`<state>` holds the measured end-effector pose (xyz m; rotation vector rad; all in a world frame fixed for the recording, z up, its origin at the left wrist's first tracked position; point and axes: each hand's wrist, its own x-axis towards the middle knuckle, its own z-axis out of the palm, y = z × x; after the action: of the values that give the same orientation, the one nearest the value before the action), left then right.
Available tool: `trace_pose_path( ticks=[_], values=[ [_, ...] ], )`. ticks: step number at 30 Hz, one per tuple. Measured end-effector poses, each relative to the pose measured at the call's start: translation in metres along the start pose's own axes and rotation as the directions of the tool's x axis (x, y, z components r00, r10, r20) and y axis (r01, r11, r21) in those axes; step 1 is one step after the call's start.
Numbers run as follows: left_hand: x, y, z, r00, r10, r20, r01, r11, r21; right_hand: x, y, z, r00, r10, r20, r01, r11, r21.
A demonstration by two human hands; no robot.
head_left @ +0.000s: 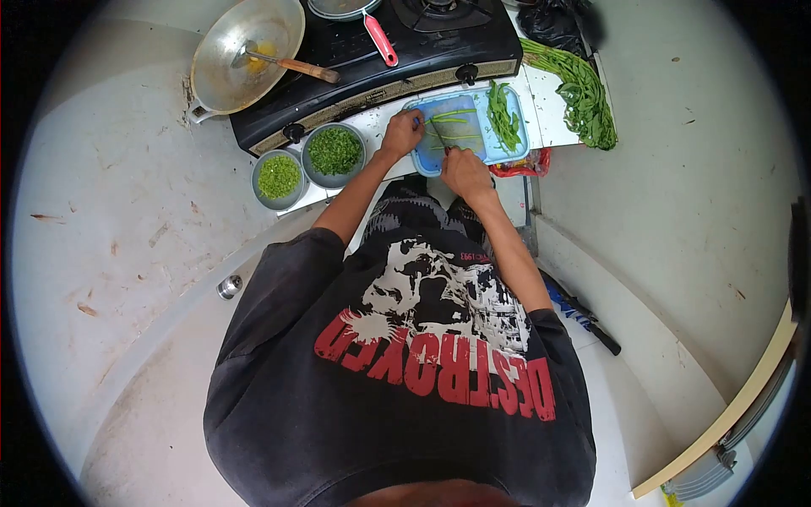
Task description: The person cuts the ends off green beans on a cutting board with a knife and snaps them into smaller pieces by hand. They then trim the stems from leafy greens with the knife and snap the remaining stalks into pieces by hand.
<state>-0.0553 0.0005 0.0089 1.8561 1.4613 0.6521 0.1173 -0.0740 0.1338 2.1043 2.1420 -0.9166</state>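
My right hand (467, 172) is closed around the handle of a knife. The knife's dark blade (437, 133) points up and left over a blue tray (519, 154). Thin green vegetable stalks (456, 116) lie across the tray, beside the blade. My left hand (404, 133) is at the tray's left edge, its fingers curled together at the stalks' left ends. A small pile of cut green leaves (503, 118) lies in the right part of the tray.
Left of the tray stand a bowl of chopped dark greens (335, 152) and a bowl of chopped light greens (279, 176). Behind is a black gas stove (355, 63) with a wok (215, 72) and a red-handled pan (380, 40). A leafy bunch (585, 103) lies at right.
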Motion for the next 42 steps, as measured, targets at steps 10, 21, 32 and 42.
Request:
trace_pose_path(
  ticks=[10, 21, 32, 42],
  values=[
    [0.002, -0.005, 0.003, 0.984, -0.158, 0.079, 0.164, 0.984, -0.067, -0.006, 0.012, 0.01, 1.0, -0.016, -0.026, 0.017, 1.0, 0.016],
    [0.011, -0.025, -0.007, 0.902, -0.418, 0.106, 0.431, 0.873, -0.228, -0.016, 0.022, 0.024, 0.999, 0.02, -0.028, -0.019, 1.0, 0.021],
    [0.029, 0.026, -0.029, 0.994, 0.059, 0.086, -0.05, 0.993, -0.11, -0.047, 0.057, 0.004, 0.976, 0.096, -0.193, -0.005, 0.905, 0.424],
    [0.07, 0.053, 0.013, 0.912, 0.219, 0.347, -0.309, 0.923, 0.23, -0.095, 0.089, -0.001, 0.909, 0.376, -0.183, -0.127, 0.665, 0.736]
  ],
)
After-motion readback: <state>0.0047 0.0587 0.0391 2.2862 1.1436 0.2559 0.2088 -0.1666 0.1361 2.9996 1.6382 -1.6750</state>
